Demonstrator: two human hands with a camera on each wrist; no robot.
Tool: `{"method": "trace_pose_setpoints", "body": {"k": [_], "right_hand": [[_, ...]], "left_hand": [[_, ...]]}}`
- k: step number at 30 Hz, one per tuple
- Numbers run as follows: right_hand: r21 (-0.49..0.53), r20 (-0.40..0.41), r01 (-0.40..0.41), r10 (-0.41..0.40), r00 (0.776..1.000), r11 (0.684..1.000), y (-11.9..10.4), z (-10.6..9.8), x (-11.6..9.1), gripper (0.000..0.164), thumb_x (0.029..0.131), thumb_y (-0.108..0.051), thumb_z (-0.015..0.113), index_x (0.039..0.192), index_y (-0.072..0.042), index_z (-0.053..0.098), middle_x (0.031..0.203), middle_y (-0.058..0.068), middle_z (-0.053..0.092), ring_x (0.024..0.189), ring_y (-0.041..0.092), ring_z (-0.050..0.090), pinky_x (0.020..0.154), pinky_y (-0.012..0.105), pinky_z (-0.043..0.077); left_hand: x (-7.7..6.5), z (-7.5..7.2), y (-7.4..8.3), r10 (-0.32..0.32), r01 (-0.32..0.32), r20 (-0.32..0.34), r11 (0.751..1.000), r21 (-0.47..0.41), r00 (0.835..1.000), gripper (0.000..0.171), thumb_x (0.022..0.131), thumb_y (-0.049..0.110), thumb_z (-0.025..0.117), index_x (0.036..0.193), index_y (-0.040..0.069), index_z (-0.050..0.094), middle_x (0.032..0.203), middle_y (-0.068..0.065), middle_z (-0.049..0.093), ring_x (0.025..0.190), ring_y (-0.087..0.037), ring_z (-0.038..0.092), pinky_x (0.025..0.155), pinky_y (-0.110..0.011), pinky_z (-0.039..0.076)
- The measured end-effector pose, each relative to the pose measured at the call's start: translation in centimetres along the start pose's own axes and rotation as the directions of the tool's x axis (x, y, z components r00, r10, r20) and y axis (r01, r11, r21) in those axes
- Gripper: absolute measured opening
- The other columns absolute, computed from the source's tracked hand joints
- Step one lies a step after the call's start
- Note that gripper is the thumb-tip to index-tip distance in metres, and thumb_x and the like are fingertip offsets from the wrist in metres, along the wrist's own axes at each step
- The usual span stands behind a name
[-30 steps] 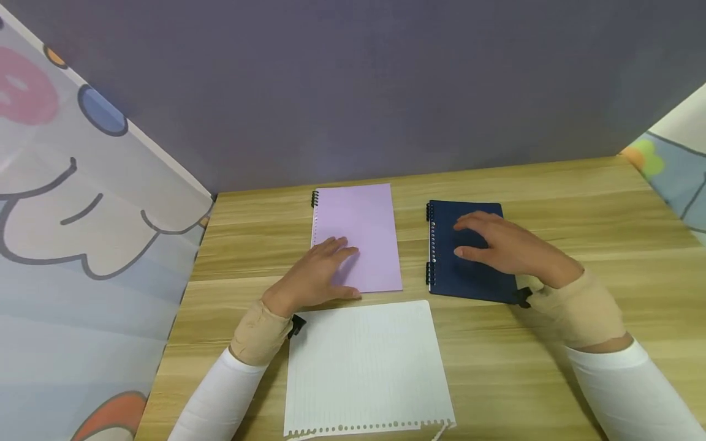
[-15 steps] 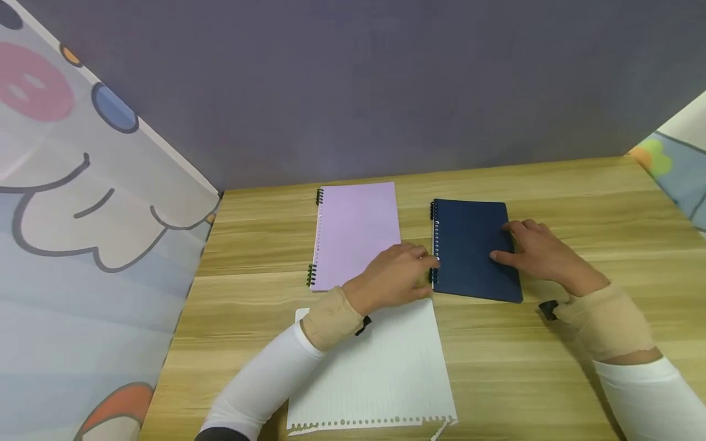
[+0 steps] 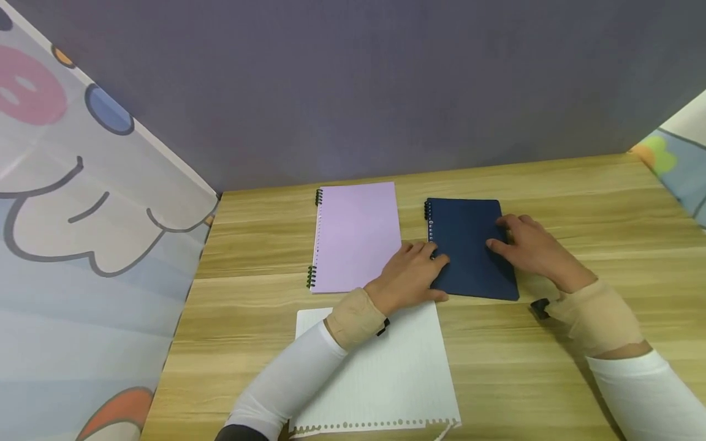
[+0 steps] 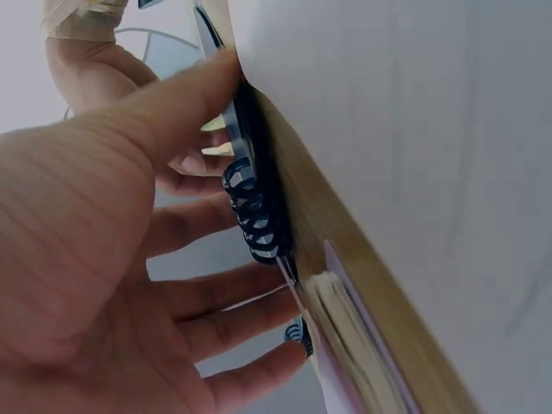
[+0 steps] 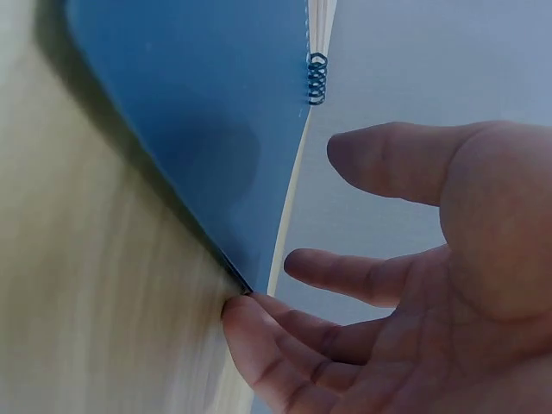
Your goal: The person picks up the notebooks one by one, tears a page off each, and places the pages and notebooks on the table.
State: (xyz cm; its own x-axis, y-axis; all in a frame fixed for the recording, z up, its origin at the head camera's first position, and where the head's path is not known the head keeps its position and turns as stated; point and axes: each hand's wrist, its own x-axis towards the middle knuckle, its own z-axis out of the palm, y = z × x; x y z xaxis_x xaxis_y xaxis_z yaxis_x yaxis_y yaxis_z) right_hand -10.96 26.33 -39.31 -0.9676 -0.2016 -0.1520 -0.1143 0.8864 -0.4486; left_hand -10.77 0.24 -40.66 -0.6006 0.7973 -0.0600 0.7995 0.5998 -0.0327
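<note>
reaches with the left hand (image 3: 412, 274) to the coiled edge of the dark blue notebook (image 3: 466, 236), with loosely bent, parted fingers at the lower coils and the thumb beside the near left corner; has that hand relaxed, not wrapped round anything. has the right hand (image 3: 531, 246) at the opposite edge of the same notebook, likewise relaxed, with slightly curved fingers; in the right wrist view, meets the cover's edge near a corner with the fingertips and holds the thumb apart from it. cannot tell how firmly. as for the dark blue notebook, lies closed on the wood-grain bench (image 3: 248, 245), right of the lilac notebook (image 3: 358, 233), with a narrow gap between.

blocks sight of the lower dark coils and of the lilac notebook's near right corner with the left hand. crosses the lined sheet (image 3: 402, 373) with the left forearm in a white sleeve (image 3: 289, 380), covering a slanting band of paper and part of the far edge. turns the sheet's punched, ragged edge toward the near side, with a torn strip (image 3: 443, 430) dangling at its right end. rises at the back to a grey panel (image 3: 375, 92), and at the left to a cartoon-printed panel (image 3: 49, 245).
</note>
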Motion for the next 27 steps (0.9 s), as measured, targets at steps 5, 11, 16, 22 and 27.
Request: {"method": "trace_pose_setpoints", "body": {"k": [5, 11, 16, 22, 27], "right_hand": [[0.009, 0.011, -0.002, 0.002, 1.000, 1.000, -0.3, -0.3, 0.0, 0.068, 0.092, -0.049, 0.044, 0.131, 0.006, 0.035, 0.119, 0.030, 0.042, 0.104, 0.041, 0.047, 0.081, 0.052, 0.037], [0.020, 0.011, 0.013, -0.013, 1.000, 1.000, -0.3, -0.4, 0.1, 0.064, 0.093, -0.047, 0.044, 0.129, 0.006, 0.039, 0.118, 0.029, 0.045, 0.102, 0.039, 0.050, 0.079, 0.050, 0.039], [0.025, 0.015, 0.009, -0.009, 1.000, 1.000, -0.2, -0.4, 0.2, 0.062, 0.093, -0.046, 0.045, 0.128, 0.005, 0.041, 0.116, 0.028, 0.048, 0.102, 0.038, 0.050, 0.078, 0.049, 0.039], [0.060, 0.023, -0.006, 0.005, 1.000, 0.998, -0.1, -0.7, 0.1, 0.061, 0.093, -0.045, 0.043, 0.129, 0.005, 0.040, 0.120, 0.029, 0.048, 0.104, 0.041, 0.051, 0.079, 0.048, 0.040], [0.074, 0.013, -0.047, 0.046, 0.999, 0.996, -0.1, -1.1, -0.1, 0.061, 0.094, -0.047, 0.041, 0.128, 0.004, 0.040, 0.118, 0.026, 0.050, 0.104, 0.040, 0.051, 0.081, 0.049, 0.039]], "left_hand": [[0.1, -0.3, 0.1, 0.012, -0.012, -0.004, 1.000, 0.002, 1.000, 0.066, 0.077, 0.067, 0.052, 0.126, 0.023, 0.053, 0.124, -0.005, 0.047, 0.117, -0.021, 0.041, 0.095, -0.035, 0.029], [0.0, -0.3, -0.2, 0.017, -0.017, -0.015, 0.998, -0.053, 1.000, 0.061, 0.077, 0.066, 0.053, 0.122, 0.024, 0.056, 0.120, -0.001, 0.051, 0.113, -0.019, 0.044, 0.093, -0.034, 0.030], [0.0, -0.4, -0.4, 0.035, -0.036, -0.018, 0.998, -0.058, 0.999, 0.057, 0.080, 0.064, 0.051, 0.119, 0.024, 0.058, 0.116, 0.000, 0.053, 0.109, -0.018, 0.046, 0.091, -0.034, 0.031], [0.0, -0.5, -0.4, 0.054, -0.055, -0.020, 0.997, -0.058, 0.998, 0.050, 0.086, 0.060, 0.046, 0.119, 0.024, 0.057, 0.114, 0.000, 0.055, 0.108, -0.018, 0.048, 0.090, -0.036, 0.032], [0.0, -0.5, -0.5, 0.068, -0.071, -0.043, 0.996, -0.061, 0.997, 0.046, 0.091, 0.055, 0.040, 0.119, 0.022, 0.057, 0.105, 0.002, 0.054, 0.103, -0.017, 0.049, 0.087, -0.035, 0.034]]}}
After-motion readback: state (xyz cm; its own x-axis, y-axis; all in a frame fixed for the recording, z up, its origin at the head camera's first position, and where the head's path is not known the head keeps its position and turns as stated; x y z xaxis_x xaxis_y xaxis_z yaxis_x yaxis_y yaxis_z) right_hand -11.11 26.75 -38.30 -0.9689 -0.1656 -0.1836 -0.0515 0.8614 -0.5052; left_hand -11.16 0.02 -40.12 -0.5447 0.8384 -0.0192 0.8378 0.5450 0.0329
